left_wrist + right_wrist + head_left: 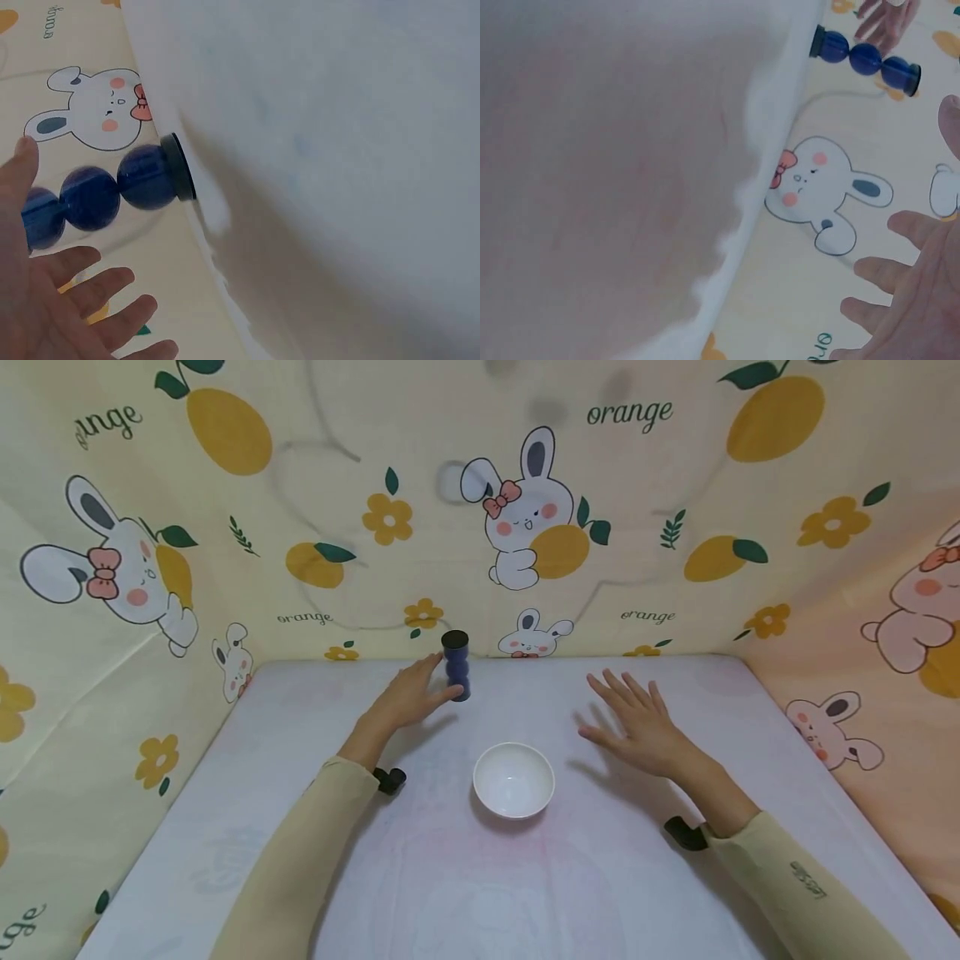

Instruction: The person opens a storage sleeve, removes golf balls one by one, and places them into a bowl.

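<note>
A clear tube of blue balls (457, 670) with dark caps stands upright near the back of the white table. My left hand (408, 695) is beside it, thumb and fingers spread on either side of the tube. In the left wrist view, the tube (90, 196) lies between the thumb and the straight fingers (105, 285), which do not curl round it. Over the right half of the table, my right hand (637, 727) is held up with spread fingers and holds nothing. A white bowl (513, 781) sits upright between the two arms, nothing visible inside.
Behind the white table (517, 893) hangs a cloth (637, 493) printed with rabbits and oranges, which also covers both sides. Dark wrist cameras (390, 780) show under both sleeves.
</note>
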`<state>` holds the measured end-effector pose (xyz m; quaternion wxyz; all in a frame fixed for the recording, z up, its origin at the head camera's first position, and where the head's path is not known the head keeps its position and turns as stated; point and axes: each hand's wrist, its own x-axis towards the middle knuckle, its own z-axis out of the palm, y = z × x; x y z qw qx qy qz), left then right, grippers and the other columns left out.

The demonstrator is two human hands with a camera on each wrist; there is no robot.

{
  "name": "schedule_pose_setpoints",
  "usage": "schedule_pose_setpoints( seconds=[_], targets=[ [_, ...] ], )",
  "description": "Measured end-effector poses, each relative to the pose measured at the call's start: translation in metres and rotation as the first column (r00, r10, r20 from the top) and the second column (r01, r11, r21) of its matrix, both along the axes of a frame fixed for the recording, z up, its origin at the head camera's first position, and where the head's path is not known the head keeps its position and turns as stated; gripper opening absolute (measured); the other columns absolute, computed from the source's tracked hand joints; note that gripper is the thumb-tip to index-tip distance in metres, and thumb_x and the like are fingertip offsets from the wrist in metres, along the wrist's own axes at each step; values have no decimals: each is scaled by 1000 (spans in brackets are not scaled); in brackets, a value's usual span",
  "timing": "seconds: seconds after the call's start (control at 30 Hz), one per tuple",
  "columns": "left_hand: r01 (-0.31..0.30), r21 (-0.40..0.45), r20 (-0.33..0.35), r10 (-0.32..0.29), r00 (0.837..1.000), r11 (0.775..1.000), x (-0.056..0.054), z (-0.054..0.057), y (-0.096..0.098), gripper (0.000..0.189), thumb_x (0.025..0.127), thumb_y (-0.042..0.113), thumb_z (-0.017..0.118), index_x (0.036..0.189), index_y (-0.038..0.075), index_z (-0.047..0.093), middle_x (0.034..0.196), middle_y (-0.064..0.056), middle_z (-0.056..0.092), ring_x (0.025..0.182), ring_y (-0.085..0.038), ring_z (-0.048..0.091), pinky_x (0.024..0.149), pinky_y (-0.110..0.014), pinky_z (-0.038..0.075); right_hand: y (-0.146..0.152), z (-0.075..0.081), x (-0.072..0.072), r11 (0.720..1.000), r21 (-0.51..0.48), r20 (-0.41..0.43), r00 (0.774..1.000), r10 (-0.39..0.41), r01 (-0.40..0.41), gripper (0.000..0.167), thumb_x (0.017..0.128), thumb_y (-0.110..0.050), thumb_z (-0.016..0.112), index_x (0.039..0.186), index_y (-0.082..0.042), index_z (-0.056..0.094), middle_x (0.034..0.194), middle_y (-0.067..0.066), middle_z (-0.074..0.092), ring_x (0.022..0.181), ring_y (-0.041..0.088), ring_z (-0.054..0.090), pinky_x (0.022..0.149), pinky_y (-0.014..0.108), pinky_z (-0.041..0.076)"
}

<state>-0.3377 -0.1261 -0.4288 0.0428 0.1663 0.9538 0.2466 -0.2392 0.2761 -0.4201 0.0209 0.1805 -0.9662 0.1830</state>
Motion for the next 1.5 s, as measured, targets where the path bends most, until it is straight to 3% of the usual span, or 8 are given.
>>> schedule_pose_setpoints(
  seconds=[0.27,0.6,0.8,1.13,1.5],
  targets=[
    [-24,134,-2,25,1000,991,-7,-3,11,88,107,55,61,169,2,26,171,-21,36,158,-39,35,129,-54,30,-11,2,-1,999,-25,9,1000,24,-24,90,103,-63,61,173,-23,21,179,17,13,164,48,5,128,66,-11],
    [-59,359,15,58,998,931,-9,-4,20,68,106,33,72,157,-1,42,152,-25,57,139,-41,59,112,-50,52,-21,1,-2,998,-39,-17,999,49,-50,88,103,-61,63,173,-23,25,179,14,15,165,43,5,129,67,-7],
    [-76,386,-18,89,996,919,-8,-5,21,60,105,29,73,149,-3,49,144,-26,62,131,-44,63,110,-51,54,-26,1,-4,998,-42,-25,998,54,-55,88,103,-62,62,173,-25,24,180,13,15,165,41,5,129,66,-6],
    [-33,400,-42,54,998,916,-3,-10,18,58,106,27,72,151,-1,48,143,-24,61,134,-41,63,111,-48,54,-33,6,-5,996,-46,-36,996,80,-82,89,103,-61,64,173,-26,23,180,10,14,166,39,6,130,66,-3],
    [54,383,-136,-2,991,922,18,-3,11,56,104,24,74,149,0,51,141,-20,60,133,-35,61,113,-46,52,-46,14,-5,990,-70,-54,991,121,-125,89,102,-59,67,173,-26,25,179,11,17,165,40,9,130,66,0]
  ],
)
